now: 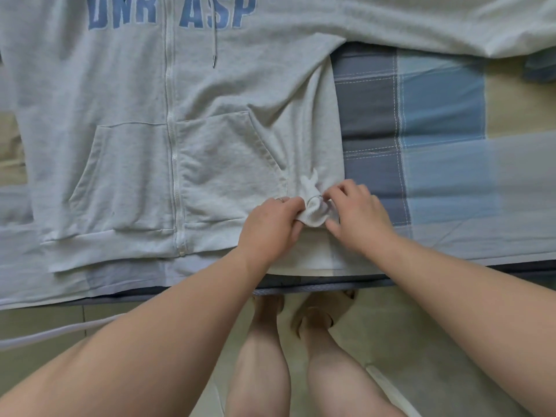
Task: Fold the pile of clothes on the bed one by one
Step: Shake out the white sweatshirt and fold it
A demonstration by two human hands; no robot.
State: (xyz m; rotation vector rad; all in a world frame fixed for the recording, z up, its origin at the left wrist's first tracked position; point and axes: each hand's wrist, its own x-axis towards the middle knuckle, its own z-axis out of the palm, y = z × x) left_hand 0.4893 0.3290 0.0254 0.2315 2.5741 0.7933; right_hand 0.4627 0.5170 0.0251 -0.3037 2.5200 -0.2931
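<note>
A person stands barefoot on a pale floor at the edge of a bed, both forearms reaching over the mattress to a small white sock. It appears to be the piece in hand from the pile. The left hand has its fingers curled round the sock's left edge, while the right hand pinches the opposite side between thumb and fingertips. Both hands are closed on the fabric, and the sock is bunched between them, with one loose end sticking up on the far side. Held this way, the two hands seem placed to turn or roll the cuff, and the low, close grip keeps so small an item under control. The sock rests on the lower right corner of a grey zip hoodie, just past its hem and beside the right pocket. The hoodie lies spread flat, front up and zipped, and serves here as a smooth working surface, probably awaiting its own fold. Its drawstring hangs below blue chest lettering. To the right the blue checked sheet shows bare, and farthest off the hoodie's sleeve stretches out across the top of the bed.
</note>
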